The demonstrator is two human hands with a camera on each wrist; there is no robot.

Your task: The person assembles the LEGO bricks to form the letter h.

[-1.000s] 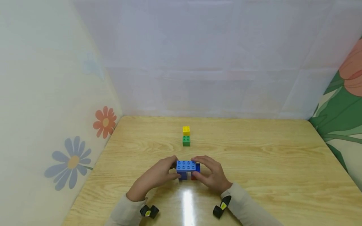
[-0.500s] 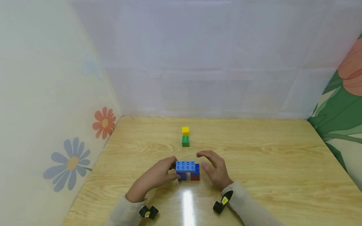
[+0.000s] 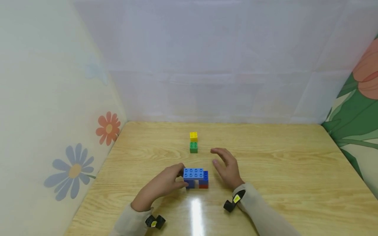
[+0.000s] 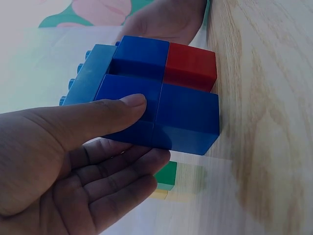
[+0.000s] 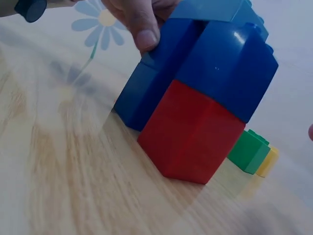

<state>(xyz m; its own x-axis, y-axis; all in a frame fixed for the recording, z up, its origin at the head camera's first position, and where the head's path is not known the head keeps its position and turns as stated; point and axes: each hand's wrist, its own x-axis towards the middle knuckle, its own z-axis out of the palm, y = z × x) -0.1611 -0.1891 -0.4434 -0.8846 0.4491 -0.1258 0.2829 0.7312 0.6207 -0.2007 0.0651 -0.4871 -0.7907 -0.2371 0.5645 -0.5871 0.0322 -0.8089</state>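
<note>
Now only the left hand (image 3: 164, 182) stays on the block arch (image 3: 193, 175), which stands on the near part of the worktop (image 3: 280, 157); its thumb and fingers pinch the upper dark-blue brick (image 4: 126, 105) of the left column. The light-blue brick (image 3: 189, 179) bridges this column and part of the right one, where another dark-blue brick (image 3: 205, 178) sits over a red brick (image 3: 203, 186), a strip of its studs bare. The right hand (image 3: 228, 167) no longer touches the arch: it is drawing away to the right and farther out, fingers loosely curved, thumb apart, holding nothing. That seems to leave the steadying to the left hand, with the arch keeping its shape and the right hand free. Beyond, apart from both hands, the green brick (image 3: 193, 148) sits unmoved, the yellow brick (image 3: 193, 136) close behind it.
</note>
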